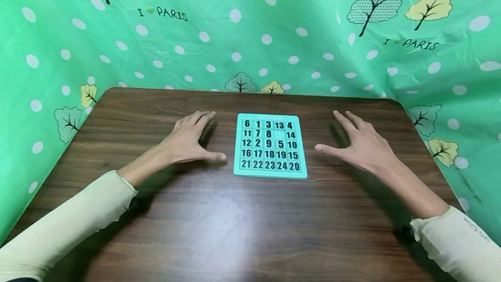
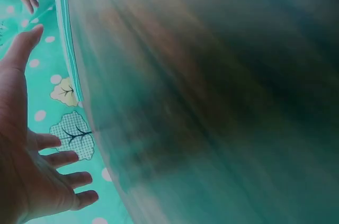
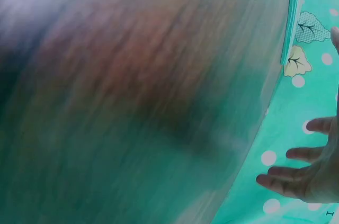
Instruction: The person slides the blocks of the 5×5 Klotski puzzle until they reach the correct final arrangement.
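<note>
Left hand point(image 1: 189, 140): fingers spread, gripping nothing
Right hand point(image 1: 365, 143): same, spread and free
Number board point(image 1: 270, 145): flat on table point(image 1: 188, 229), far half, between hands, touching neither
Gap point(image 1: 279, 134): bordered by tile 13 point(image 1: 279, 125), tile 8 point(image 1: 268, 134), tile 14 point(image 1: 290, 135), tile 5 point(image 1: 280, 144)
Sliding: I'd brace board left-handed, push one bordering tile squarely right-handed; skewed push could jam

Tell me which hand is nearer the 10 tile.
Right. The right hand is just right of the board, on the same side as the 10 tile; the left hand is left of the board, four tile columns between.
</note>
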A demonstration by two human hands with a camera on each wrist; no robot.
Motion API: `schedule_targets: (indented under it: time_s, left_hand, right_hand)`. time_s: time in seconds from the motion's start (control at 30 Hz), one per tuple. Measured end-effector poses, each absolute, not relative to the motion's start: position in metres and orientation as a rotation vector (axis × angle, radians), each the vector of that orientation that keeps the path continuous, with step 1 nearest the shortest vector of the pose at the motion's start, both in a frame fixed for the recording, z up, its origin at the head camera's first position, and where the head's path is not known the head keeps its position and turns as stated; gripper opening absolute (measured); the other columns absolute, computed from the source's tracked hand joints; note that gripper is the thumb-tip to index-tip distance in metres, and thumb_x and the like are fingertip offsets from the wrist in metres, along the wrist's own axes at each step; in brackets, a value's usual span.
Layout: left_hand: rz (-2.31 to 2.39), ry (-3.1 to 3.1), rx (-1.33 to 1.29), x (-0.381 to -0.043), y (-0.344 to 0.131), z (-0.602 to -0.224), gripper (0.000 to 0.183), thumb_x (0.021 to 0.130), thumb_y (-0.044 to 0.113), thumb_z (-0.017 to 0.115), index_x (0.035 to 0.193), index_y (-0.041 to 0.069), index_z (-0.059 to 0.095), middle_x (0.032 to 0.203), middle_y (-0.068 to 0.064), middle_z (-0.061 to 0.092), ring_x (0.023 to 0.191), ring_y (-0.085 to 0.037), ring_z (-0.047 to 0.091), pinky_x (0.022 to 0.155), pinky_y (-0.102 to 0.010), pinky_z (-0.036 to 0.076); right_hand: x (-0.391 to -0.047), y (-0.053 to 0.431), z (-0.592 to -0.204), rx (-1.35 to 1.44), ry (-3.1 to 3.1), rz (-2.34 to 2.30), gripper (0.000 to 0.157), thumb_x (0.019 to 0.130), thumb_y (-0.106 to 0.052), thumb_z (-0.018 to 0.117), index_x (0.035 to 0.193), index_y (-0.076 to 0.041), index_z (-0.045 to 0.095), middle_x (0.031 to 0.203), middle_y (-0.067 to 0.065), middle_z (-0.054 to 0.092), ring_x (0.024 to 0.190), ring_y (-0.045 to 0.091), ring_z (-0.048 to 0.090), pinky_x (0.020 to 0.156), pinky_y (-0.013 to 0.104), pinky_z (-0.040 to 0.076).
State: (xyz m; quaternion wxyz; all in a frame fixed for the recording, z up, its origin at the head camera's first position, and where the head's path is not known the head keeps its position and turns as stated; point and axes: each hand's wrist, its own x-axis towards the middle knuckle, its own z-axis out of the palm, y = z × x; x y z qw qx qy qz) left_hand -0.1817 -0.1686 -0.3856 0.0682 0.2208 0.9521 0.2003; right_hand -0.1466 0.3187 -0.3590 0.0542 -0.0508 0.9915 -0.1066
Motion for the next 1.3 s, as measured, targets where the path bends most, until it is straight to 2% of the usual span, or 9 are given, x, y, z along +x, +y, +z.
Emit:
schedule_targets:
  time_s: [0.23,0.4,0.63,0.93,1.1,1.3]
  left_hand:
    - [0.605,2.84,0.74,-0.188,-0.155,-0.387,0.136,0.074,0.084,0.088,0.178,0.016,0.035,0.176,-0.013,0.044,0.168,-0.044,0.035,0.137,-0.074,0.021]
    - [0.574,2.817,0.751,-0.193,-0.147,-0.387,0.132,0.075,0.084,0.088,0.178,0.019,0.037,0.171,-0.014,0.048,0.166,-0.052,0.034,0.135,-0.078,0.02]
    - [0.521,2.759,0.694,-0.197,-0.136,-0.384,0.135,0.072,0.09,0.086,0.18,0.033,0.03,0.183,-0.009,0.033,0.175,-0.053,0.015,0.135,-0.083,0.011]
    - [0.435,2.683,0.716,-0.205,-0.131,-0.38,0.138,0.069,0.091,0.087,0.181,0.042,0.023,0.189,-0.007,0.023,0.176,-0.055,0.005,0.134,-0.085,0.008]
    - [0.373,2.653,0.722,-0.209,-0.129,-0.379,0.138,0.07,0.091,0.087,0.181,0.044,0.021,0.189,-0.009,0.023,0.175,-0.055,0.006,0.133,-0.086,0.01]
    - [0.319,2.652,0.724,-0.212,-0.125,-0.373,0.139,0.069,0.093,0.085,0.181,0.044,0.02,0.186,-0.013,0.03,0.174,-0.055,0.016,0.132,-0.085,0.02]
  right_hand:
    - [-0.148,0.309,-0.36,-0.195,2.992,-0.361,0.124,0.089,-0.092,0.068,0.184,-0.033,0.014,0.188,0.023,0.021,0.166,0.061,0.027,0.115,0.09,0.037]
    - [-0.151,0.3,-0.361,-0.237,2.966,-0.384,0.121,0.089,-0.092,0.069,0.183,-0.03,0.022,0.188,0.021,0.022,0.168,0.058,0.028,0.117,0.089,0.037]
    - [-0.151,0.283,-0.36,-0.338,2.944,-0.377,0.115,0.089,-0.091,0.069,0.181,-0.033,0.03,0.188,0.019,0.024,0.168,0.059,0.028,0.119,0.087,0.039]
    - [-0.154,0.259,-0.362,-0.503,2.916,-0.345,0.111,0.09,-0.089,0.071,0.179,-0.034,0.035,0.189,0.017,0.022,0.17,0.055,0.027,0.119,0.085,0.041]
    - [-0.156,0.243,-0.363,-0.601,2.876,-0.3,0.107,0.091,-0.088,0.07,0.178,-0.034,0.037,0.19,0.018,0.017,0.171,0.056,0.023,0.124,0.086,0.034]
    - [-0.159,0.225,-0.365,-0.687,2.839,-0.285,0.104,0.089,-0.087,0.074,0.175,-0.037,0.044,0.191,0.018,0.013,0.173,0.056,0.016,0.131,0.086,0.023]
